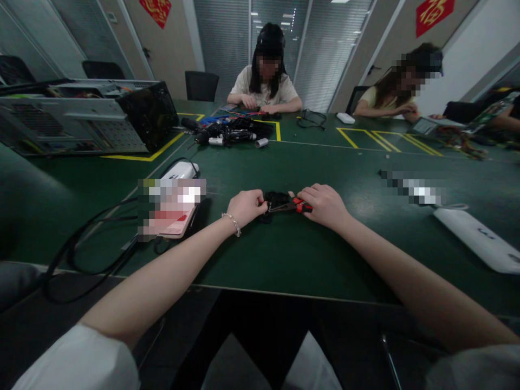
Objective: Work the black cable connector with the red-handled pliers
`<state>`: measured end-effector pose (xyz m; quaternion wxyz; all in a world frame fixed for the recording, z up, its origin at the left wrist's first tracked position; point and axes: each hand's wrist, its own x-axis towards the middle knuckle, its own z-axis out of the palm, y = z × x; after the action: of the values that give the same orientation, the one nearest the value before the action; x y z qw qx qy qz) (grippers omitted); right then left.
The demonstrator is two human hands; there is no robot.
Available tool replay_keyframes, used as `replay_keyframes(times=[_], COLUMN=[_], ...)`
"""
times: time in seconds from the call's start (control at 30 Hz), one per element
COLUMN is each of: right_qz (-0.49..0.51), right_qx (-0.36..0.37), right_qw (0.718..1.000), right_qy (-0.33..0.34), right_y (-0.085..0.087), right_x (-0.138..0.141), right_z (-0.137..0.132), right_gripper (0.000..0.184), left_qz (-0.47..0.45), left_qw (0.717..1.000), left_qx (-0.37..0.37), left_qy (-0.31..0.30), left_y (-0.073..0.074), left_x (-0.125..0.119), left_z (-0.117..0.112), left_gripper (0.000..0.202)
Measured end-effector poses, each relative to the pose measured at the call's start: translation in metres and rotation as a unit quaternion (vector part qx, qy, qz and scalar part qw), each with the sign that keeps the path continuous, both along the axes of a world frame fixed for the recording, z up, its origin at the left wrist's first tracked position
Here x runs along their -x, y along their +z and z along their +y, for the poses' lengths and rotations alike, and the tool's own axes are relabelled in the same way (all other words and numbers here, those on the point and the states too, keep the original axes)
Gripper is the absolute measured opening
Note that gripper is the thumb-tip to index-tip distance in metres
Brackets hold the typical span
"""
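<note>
My right hand is closed around the red handles of a pair of pliers, held low over the green tabletop. The metal jaws point left, toward my left hand. That hand, with a bracelet at its wrist, is closed in a pinch on a dark piece of a black cable. The cable lies bunched between both hands, just behind the pliers. Whether the jaws touch the cable I cannot tell, and the pinched end is mostly hidden by my fingers.
To the left lie a phone, a white power bank and looped black cables. An open computer case stands behind them. Mixed cables lie ahead. Another white power bank is at right. Two people sit across the green table.
</note>
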<state>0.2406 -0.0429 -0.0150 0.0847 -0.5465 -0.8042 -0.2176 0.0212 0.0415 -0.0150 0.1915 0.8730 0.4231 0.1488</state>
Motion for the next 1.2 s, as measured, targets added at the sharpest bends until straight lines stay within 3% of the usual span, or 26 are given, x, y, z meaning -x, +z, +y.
replay_keyframes(times=[1.2], right_qz=[-0.011], right_qx=[-0.013], right_qw=[1.000], right_qy=[-0.004], right_y=[0.0016], right_x=[0.0020], right_z=[-0.0017], right_gripper=[0.026], left_qz=[0.008], left_qw=[1.000], left_qx=[0.004], left_qy=[-0.002], left_y=[-0.0010], left_x=[-0.0005], left_z=[0.0021], left_gripper=[0.018])
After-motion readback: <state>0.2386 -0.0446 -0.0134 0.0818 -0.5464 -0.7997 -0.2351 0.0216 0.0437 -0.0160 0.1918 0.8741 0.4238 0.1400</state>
